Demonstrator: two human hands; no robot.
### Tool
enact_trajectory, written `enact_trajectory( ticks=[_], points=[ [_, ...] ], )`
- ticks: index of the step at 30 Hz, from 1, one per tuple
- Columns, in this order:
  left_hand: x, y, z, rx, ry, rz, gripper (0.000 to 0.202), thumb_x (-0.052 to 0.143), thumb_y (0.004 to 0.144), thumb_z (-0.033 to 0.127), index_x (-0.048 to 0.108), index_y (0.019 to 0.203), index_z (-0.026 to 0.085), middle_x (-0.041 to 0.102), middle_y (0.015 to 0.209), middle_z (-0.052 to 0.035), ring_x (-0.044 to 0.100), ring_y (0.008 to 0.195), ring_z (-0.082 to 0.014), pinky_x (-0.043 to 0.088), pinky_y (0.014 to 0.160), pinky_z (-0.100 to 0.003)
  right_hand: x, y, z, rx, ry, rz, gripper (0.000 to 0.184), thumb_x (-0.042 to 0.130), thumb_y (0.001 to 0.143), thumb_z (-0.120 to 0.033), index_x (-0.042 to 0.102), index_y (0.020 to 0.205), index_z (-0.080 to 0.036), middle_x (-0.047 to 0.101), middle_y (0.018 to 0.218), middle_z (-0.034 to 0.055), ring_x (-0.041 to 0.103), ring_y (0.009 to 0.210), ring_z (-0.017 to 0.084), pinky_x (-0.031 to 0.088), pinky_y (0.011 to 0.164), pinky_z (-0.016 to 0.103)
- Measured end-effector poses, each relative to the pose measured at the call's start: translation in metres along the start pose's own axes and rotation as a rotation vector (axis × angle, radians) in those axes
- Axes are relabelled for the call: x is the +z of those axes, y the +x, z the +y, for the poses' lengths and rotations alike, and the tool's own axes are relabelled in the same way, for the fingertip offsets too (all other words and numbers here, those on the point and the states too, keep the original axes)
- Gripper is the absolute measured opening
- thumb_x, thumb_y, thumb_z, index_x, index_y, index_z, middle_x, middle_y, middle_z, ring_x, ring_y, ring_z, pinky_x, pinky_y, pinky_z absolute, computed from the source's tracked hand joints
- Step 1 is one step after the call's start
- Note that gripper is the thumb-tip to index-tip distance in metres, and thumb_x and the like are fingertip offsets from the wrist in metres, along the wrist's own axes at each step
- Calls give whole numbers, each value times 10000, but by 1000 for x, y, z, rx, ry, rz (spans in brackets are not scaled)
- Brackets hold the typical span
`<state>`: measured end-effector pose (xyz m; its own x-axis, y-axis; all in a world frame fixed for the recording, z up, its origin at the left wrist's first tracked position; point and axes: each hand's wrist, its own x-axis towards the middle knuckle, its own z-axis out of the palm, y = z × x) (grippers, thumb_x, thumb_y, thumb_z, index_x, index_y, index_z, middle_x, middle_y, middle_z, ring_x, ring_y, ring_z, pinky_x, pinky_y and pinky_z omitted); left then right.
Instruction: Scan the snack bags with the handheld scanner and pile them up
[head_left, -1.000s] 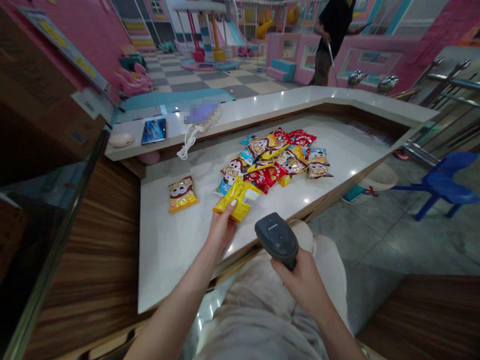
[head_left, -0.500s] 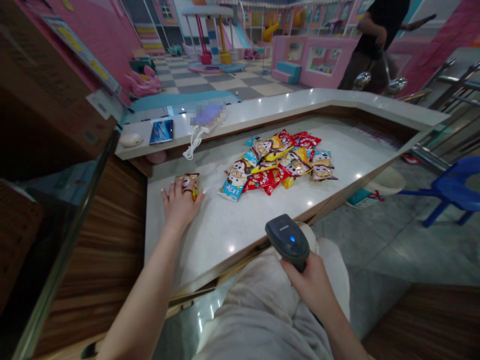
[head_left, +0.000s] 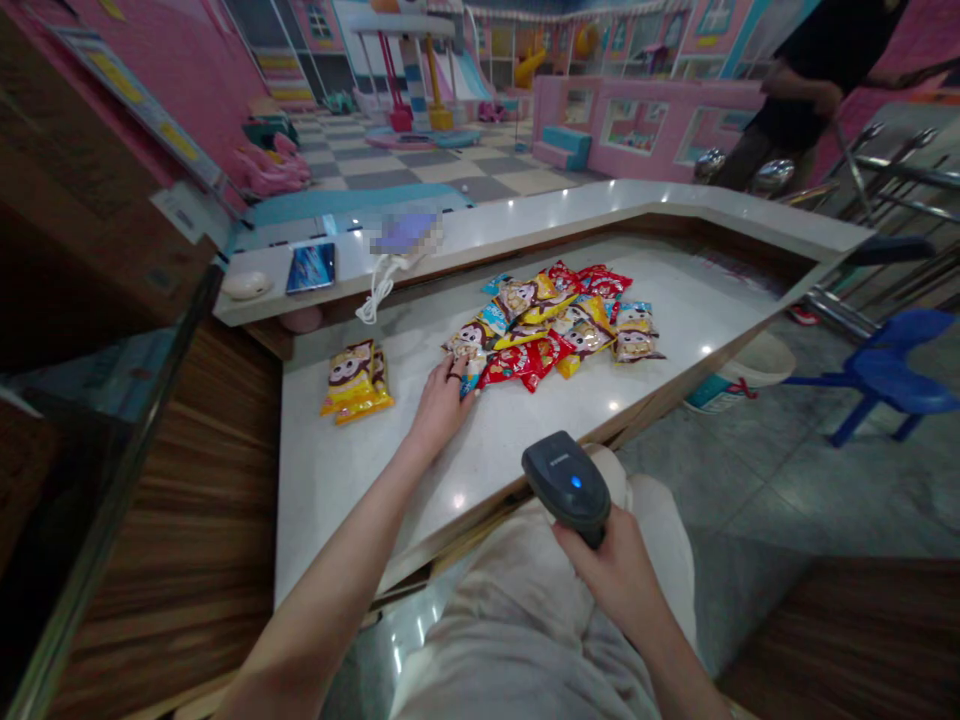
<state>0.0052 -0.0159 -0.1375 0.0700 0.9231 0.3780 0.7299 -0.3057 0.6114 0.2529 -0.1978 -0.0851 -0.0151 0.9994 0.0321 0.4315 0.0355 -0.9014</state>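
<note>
Left hand (head_left: 441,408) has shifted to a blue packet (head_left: 473,370), fingers apart; right hand (head_left: 616,562) clamps fingers around a scanner (head_left: 564,478)

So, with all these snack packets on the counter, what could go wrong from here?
The pile is a jumble, so pulling the packet under the left hand might drag neighbours along. The two yellow packets on the left are stacked askew; a bump could slide the top one off. The scanner, held by the right hand alone over the lap, could fall if the grip slackens.
</note>
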Motion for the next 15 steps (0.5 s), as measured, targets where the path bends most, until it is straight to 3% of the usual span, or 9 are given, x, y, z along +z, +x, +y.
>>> enact_trajectory(
  ticks=[4, 8, 12, 15],
  points=[
    [-9, -3, 7, -120, -308, 71, 491, 635, 855, 251, 586, 1336, 167, 546, 1438, -142, 458, 1362, -303, 286, 1188, -468, -1, 0, 1, 14, 1, 5, 122, 612, 789, -254, 683, 818, -159, 704, 678, 39, 666, 697, 235, 477, 573, 262],
    [-12, -18, 20, -356, -970, 121, 419, 654, 855, 321, 631, 1261, 220, 648, 1320, -62, 574, 1243, -250, 397, 1117, -410, -2, 2, 1, 9, 10, 12, 119, 617, 790, -261, 681, 799, -161, 714, 693, 44, 665, 694, 238, 489, 602, 275],
    [-5, -33, 28, -679, -1489, 1, 255, 643, 841, 284, 691, 1062, 166, 743, 1084, -68, 685, 1015, -224, 512, 989, -400, -2, 5, -1, -2, 12, 16, 108, 618, 777, -247, 683, 788, -162, 713, 692, 36, 662, 672, 229, 490, 612, 274],
    [0, -41, 31, -762, -1595, -89, 213, 669, 840, 268, 686, 1016, 149, 760, 996, -71, 711, 916, -207, 550, 924, -380, -1, 7, -3, -4, 11, 32, 110, 624, 768, -242, 690, 793, -158, 717, 695, 35, 663, 669, 228, 489, 609, 269]
  ],
)
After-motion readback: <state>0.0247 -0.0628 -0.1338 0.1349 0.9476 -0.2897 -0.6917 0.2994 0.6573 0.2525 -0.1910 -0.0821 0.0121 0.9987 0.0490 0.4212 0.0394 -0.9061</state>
